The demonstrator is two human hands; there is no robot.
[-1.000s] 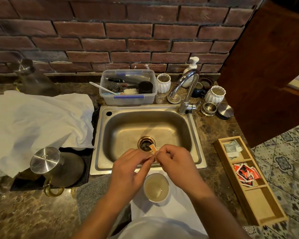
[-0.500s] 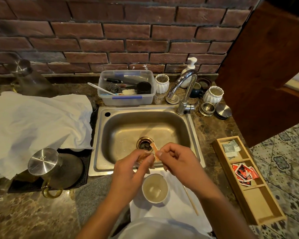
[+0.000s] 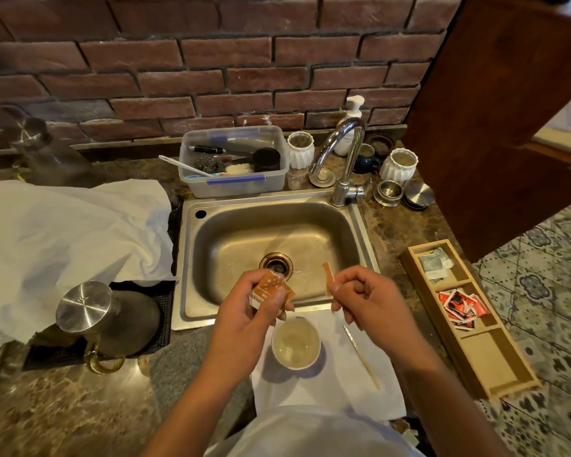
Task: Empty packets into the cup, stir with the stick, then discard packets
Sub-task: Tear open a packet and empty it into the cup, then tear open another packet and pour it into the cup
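Note:
My left hand (image 3: 244, 311) holds an orange packet (image 3: 271, 289) just above and left of the white cup (image 3: 295, 344). The cup stands on a white napkin (image 3: 330, 384) in front of the sink and holds pale liquid. My right hand (image 3: 366, 298) pinches the torn-off orange strip (image 3: 328, 278) of the packet, up and right of the cup. A thin wooden stir stick (image 3: 361, 356) lies on the napkin to the right of the cup.
A steel sink (image 3: 271, 239) with a faucet (image 3: 340, 159) lies behind the cup. A wooden tray (image 3: 475, 351) with red and grey packets sits at right. A steel kettle (image 3: 89, 315) and white cloth (image 3: 66, 232) are at left. A plastic tub (image 3: 234, 163) stands behind the sink.
My hands were together on the packet; they have pulled apart, tearing a strip off. The left keeps the packet, the right carries the strip to the right.

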